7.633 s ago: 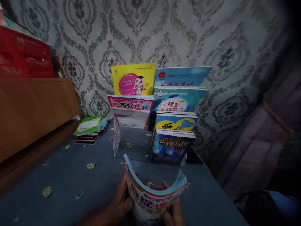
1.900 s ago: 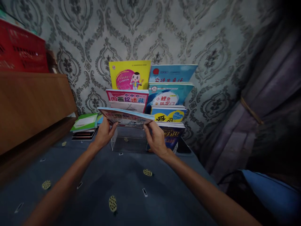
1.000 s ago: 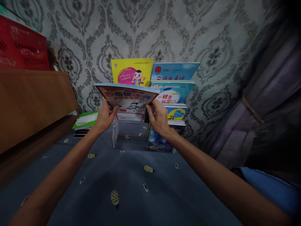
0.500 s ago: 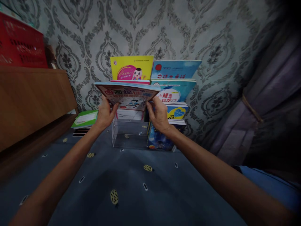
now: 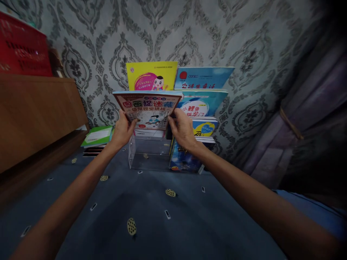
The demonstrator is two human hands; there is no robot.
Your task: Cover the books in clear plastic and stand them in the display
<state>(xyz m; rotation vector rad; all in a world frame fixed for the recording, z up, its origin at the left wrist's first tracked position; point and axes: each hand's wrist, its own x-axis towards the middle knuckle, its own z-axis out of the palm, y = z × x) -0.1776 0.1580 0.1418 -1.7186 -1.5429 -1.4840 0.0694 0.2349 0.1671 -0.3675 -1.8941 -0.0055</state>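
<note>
Between my two hands is a brown-covered picture book with Chinese lettering, its top edge tilted back. My left hand grips its left edge, thumb on the cover. On the right edge my right hand is closed the same way. Behind and below the book stands a clear acrylic rack; its lower left tiers show bare. A yellow book stands at the back of the left column. The right column holds a blue book, a teal book, yellow-and-blue books and dark blue books.
On the left, a green book lies on a small pile beside a wooden cabinet. A red basket sits on the cabinet. To the right hangs a tied purple curtain. Patterned dark blue cloth covers the surface in front.
The brown-covered book has tipped more upright, so more of its front cover shows. Both hands keep their hold, and the view has shifted slightly.
</note>
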